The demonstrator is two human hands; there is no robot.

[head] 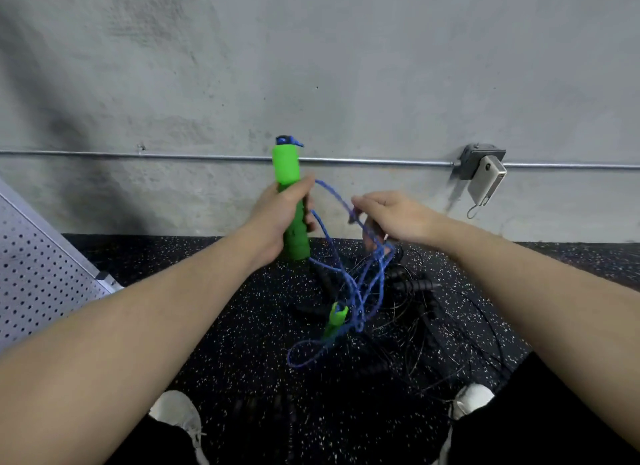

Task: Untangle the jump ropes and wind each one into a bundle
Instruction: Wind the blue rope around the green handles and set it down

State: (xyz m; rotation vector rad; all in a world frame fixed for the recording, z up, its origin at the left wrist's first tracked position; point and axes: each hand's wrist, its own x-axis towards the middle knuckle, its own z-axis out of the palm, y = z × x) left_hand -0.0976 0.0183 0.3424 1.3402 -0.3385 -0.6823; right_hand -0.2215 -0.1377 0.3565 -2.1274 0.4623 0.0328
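- The left hand (277,215) grips a green handle (290,201) around its middle, with the fingers curled round it; the handle stands nearly upright in front of the grey wall (311,66).
- At the top end of this handle there is a dark cap with a blue rope end (292,140) coming out.
- The right hand (388,218) is beside the left one, a little apart, and its curled fingers pinch the blue rope (367,284).
- From the left thumb the blue rope goes in an arc to the right hand, then it hangs down in several loose loops between the two forearms.
- A second green handle (336,319) hangs low among these blue loops, tilted, above the floor (225,326).
- The lowest blue loop lies near the floor, just left of and below the second handle; I cannot tell if it touches.
- On the black speckled floor, under and to the right of the blue rope, lies a pile of black ropes (433,326) with black handles (415,286), thin cords spread around them.
- Two white shoes (180,416) show at the bottom, one on each side of the pile.
- A metal pipe (173,156) runs along the wall to a grey box (479,159), where a small pale device (486,180) hangs.
- A perforated metal panel (38,274) is at the left edge.
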